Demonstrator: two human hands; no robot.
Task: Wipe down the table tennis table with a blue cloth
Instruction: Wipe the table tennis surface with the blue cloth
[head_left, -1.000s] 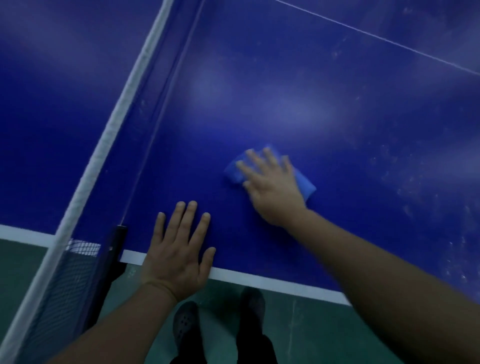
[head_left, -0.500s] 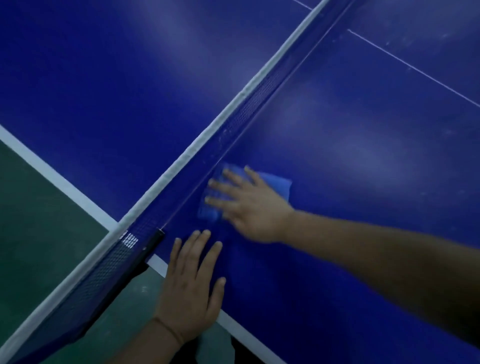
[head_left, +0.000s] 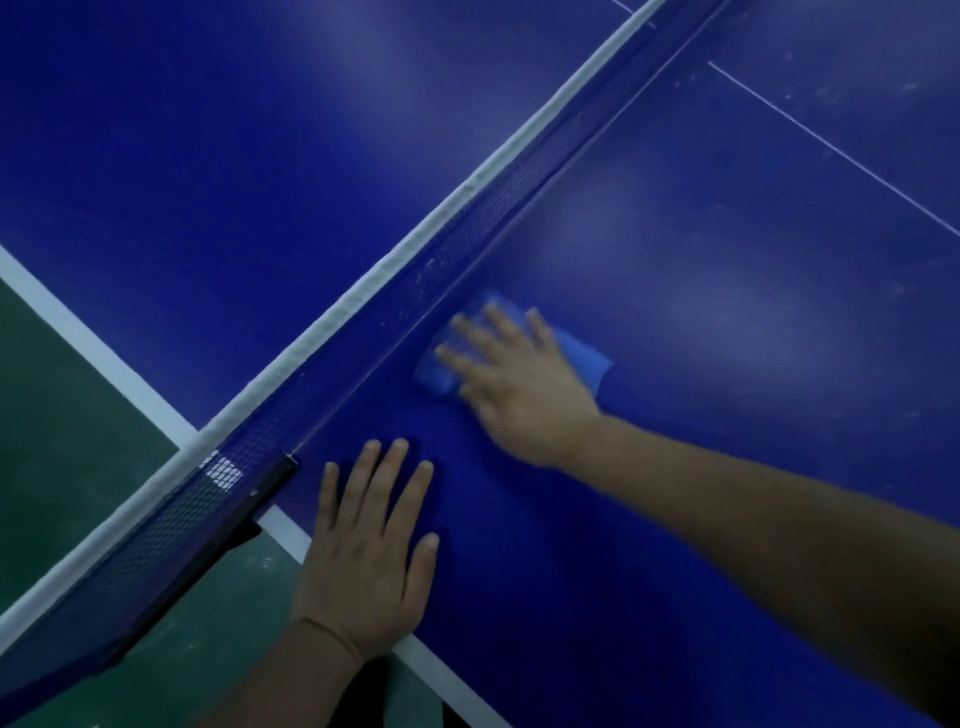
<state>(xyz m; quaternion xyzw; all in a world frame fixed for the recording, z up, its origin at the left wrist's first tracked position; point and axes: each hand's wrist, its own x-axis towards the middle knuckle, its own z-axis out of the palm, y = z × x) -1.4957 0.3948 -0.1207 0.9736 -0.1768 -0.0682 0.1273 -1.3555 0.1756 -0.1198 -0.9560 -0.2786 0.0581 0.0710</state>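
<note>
Both of my hands are on the near half of the blue table tennis table (head_left: 727, 467). My right hand (head_left: 519, 384) lies palm down on the blue cloth (head_left: 584, 358), fingers (head_left: 470, 332) straight and spread, pressing it flat against the tabletop; nothing is curled round it. The cloth sits just beside the foot of the net (head_left: 467, 228), with one corner showing past my knuckles toward the net and another corner showing on the far side of the hand. That hand is somewhat blurred. My left hand (head_left: 363, 561) rests flat on the table near its side edge, fingers extended and slightly apart, holding nothing; its heel overlaps the white edge line (head_left: 452, 670). The two hands are near each other but apart. The net runs diagonally across the view, topped by a white band (head_left: 363, 296), and ends at a dark post clamp (head_left: 270, 483) just beside my left fingertips. A thin white centre line (head_left: 831, 145) crosses the surface beyond the cloth. Faint pale smears and specks show on the tabletop right of the cloth. Green floor (head_left: 62, 441) shows below the table edge.
</note>
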